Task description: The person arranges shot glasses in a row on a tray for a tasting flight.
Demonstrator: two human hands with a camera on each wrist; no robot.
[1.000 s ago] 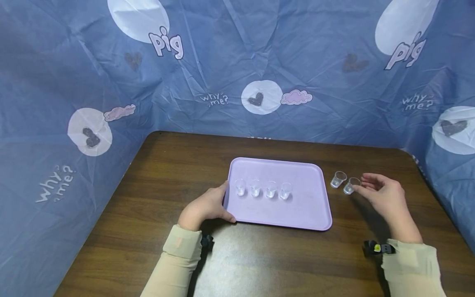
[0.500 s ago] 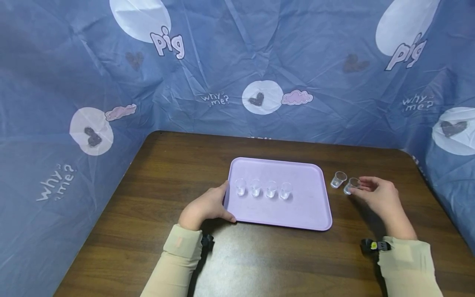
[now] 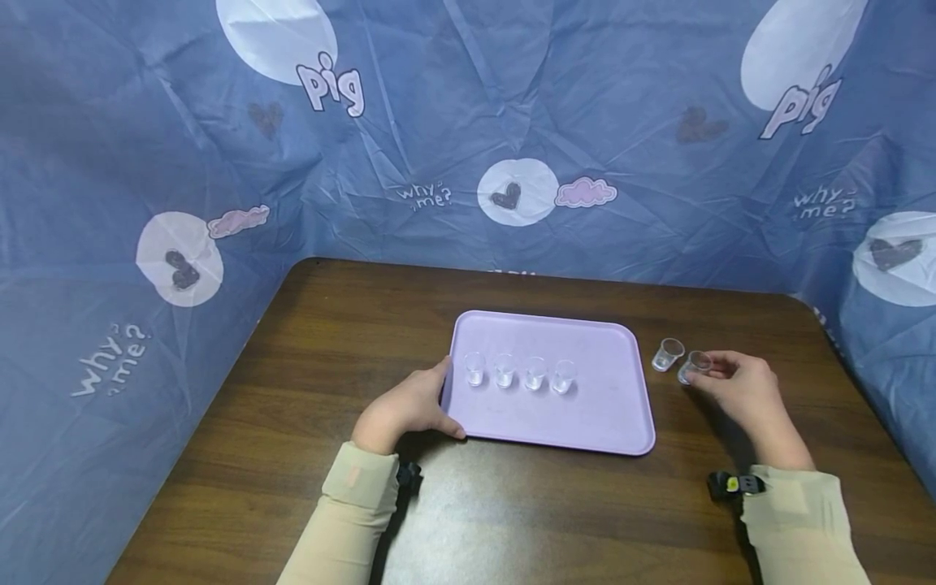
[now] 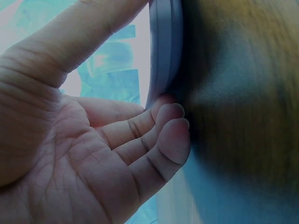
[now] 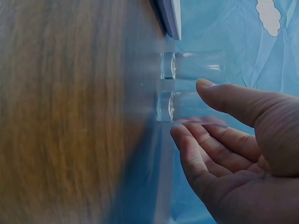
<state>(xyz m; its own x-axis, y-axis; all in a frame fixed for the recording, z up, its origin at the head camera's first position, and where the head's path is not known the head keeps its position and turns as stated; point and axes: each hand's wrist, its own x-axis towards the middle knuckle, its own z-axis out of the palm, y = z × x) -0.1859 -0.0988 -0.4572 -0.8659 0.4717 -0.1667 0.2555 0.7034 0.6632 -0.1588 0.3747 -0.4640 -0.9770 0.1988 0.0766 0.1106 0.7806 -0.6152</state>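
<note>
My left hand [image 3: 409, 409] holds the left front corner of a lilac tray [image 3: 607, 418], thumb at the front edge, fingers along the left rim. In the left wrist view, fingertips [image 4: 174, 140] lie low against the rim of the tray [image 4: 164, 46]. Several small clear shot glasses [image 3: 504, 371] stand upright in a row on the tray. To its right, my right hand [image 3: 746, 394] pinches a shot glass [image 3: 691, 372] on the table between thumb and fingers. Another shot glass [image 5: 198, 65] stands just beside it, apart from the hand.
The brown wooden table [image 3: 512, 512] carries everything. Blue printed cloth [image 3: 409, 138] hangs behind the table and at both sides. The tray's right edge [image 3: 645, 390] lies close to the left one of the two loose glasses.
My right hand has moved slightly left, and its thumb and fingers have come in around the nearer shot glass. The left hand, tray and other glasses stay put.
</note>
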